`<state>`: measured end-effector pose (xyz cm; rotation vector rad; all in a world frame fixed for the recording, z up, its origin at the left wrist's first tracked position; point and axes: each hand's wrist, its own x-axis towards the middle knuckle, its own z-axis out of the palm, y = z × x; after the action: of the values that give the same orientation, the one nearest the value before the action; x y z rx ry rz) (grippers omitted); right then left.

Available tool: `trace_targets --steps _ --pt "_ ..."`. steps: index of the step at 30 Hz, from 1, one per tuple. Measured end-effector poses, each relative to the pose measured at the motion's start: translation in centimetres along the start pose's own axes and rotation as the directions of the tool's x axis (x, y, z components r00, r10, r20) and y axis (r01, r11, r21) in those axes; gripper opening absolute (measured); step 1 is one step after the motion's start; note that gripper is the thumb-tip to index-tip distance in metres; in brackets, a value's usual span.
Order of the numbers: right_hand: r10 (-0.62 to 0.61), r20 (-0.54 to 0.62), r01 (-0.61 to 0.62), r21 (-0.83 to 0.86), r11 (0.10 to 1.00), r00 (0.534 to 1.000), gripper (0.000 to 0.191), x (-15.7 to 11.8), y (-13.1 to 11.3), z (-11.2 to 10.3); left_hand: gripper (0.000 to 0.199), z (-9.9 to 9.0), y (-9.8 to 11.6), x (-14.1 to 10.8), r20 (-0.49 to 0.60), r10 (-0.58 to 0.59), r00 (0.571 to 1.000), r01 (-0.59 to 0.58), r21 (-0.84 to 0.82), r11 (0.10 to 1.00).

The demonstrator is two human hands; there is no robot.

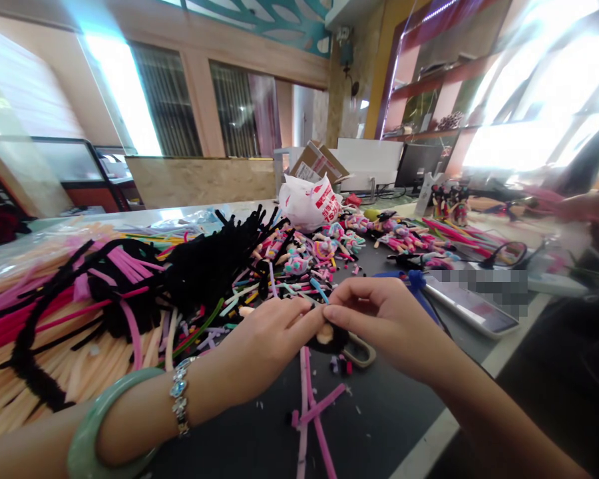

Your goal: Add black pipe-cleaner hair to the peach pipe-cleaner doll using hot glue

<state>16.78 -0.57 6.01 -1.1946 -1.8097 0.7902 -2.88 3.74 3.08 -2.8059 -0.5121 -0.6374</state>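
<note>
My left hand and my right hand meet over the dark table, fingertips pinched together on a small black fuzzy pipe-cleaner piece with a round beige patch, like a doll's head. My fingers hide part of it. Just below it, a beige loop handle, perhaps of scissors, lies on the tabletop. Long pink pipe cleaners stretch toward me under my hands, with a short pink piece crossing them. Small cut bits are scattered close by.
Bundles of beige pipe cleaners and black ones fill the left. Small colourful dolls are piled behind my hands, near a white plastic bag. A phone lies right. Another person's blurred hand holds pink strands.
</note>
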Motion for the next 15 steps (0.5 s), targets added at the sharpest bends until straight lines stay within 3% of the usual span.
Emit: trace_targets --steps 15 --pt "0.063 0.064 -0.070 0.106 0.992 0.996 0.018 0.45 0.49 0.02 0.028 0.36 -0.18 -0.28 -0.062 0.084 0.995 -0.083 0.018 0.996"
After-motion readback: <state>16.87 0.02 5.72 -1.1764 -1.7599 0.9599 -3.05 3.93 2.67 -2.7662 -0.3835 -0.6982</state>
